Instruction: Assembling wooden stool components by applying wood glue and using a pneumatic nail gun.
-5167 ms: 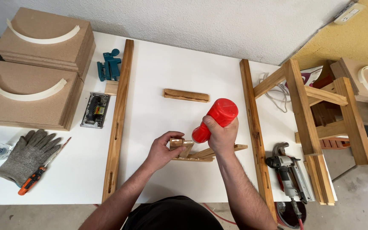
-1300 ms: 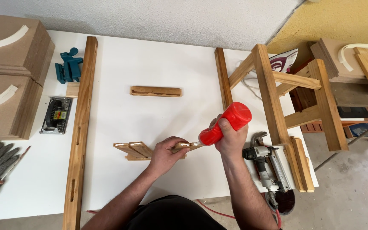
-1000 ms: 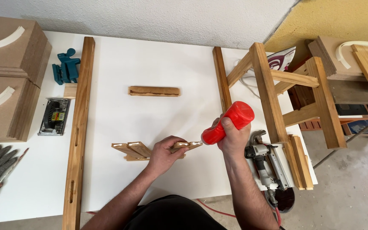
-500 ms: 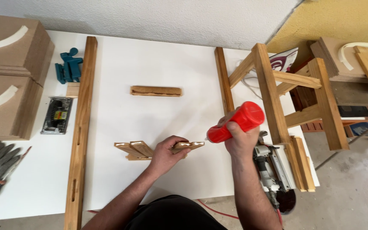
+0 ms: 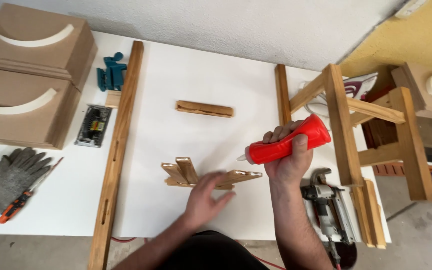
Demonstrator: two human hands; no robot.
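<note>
Two hands work at frame centre: the right hand [image 5: 288, 155] grips a red glue bottle [image 5: 286, 142], nozzle lifted, while the left hand [image 5: 206, 192], fingers spread, rests on small wood strips [image 5: 201, 175] on the tabletop [image 5: 176, 135]. Gluing looks paused; pressing the pieces together seems due.

Red glue bottle [image 5: 286, 143] — tilted, above short wood pieces [image 5: 198, 176].

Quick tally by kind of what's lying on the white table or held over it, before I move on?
Red glue bottle, in the right hand: 1
Small wooden pieces: 4, three in the cluster under the left hand, one apart
Long wooden rails: 2
Nail gun: 1
Grey glove: 1
Blue clamp: 1
Total: 10
</note>
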